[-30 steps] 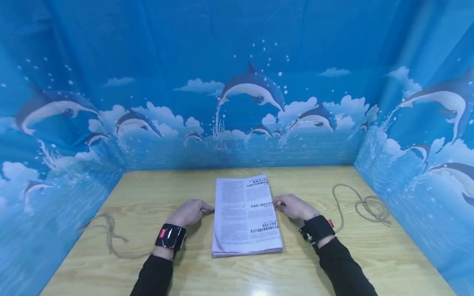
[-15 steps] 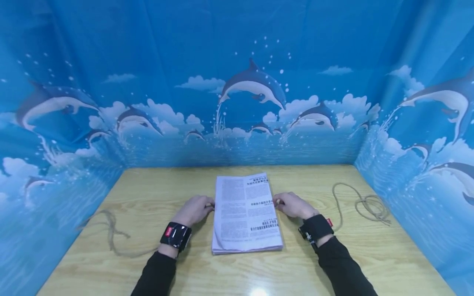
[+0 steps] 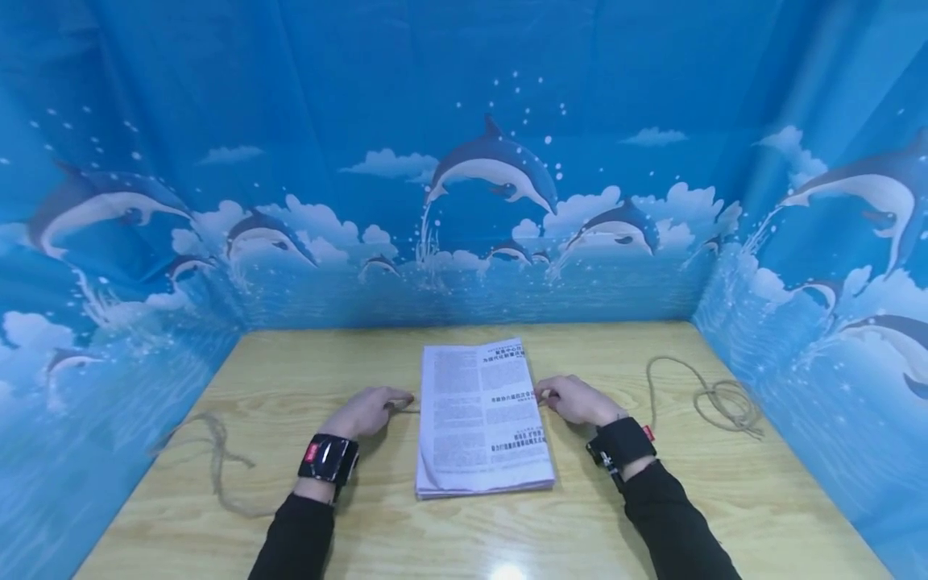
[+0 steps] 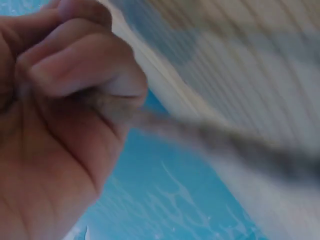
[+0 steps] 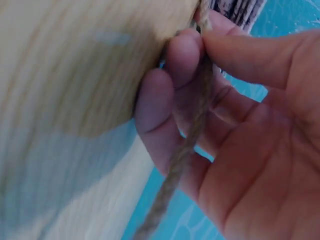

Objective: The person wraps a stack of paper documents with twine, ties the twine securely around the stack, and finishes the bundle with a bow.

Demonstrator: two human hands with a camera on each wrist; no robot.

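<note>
The stack of newspapers (image 3: 482, 435) lies flat on the wooden table (image 3: 428, 548), between the two hands of the person. Its top sheet carries columns of printed text, with darker headlines along its right side.

The left hand (image 3: 362, 412) is just beside the left edge of the stack. Its fingers are curled and they hold the left length of rope (image 4: 200, 136); the wrist view shows this rope coming out from the bent fingers. In the head view, a short piece of it runs from this hand to the edge of the stack, and more of it lies loose on the table, farther left of the stack.

The right hand (image 3: 577, 401) is at the right edge of the stack. Its thumb and fingertips are closed together and pinch the right length of rope (image 5: 186, 147), which passes down across the palm. Farther right of the stack, this rope ends in loose loops on the table. I cannot tell whether both lengths make one rope under the stack.

Each wrist has a black band, and each arm a black sleeve (image 3: 674, 519). Behind the stack, beyond the table, hangs a blue curtain (image 3: 464, 302) with printed dolphins.
</note>
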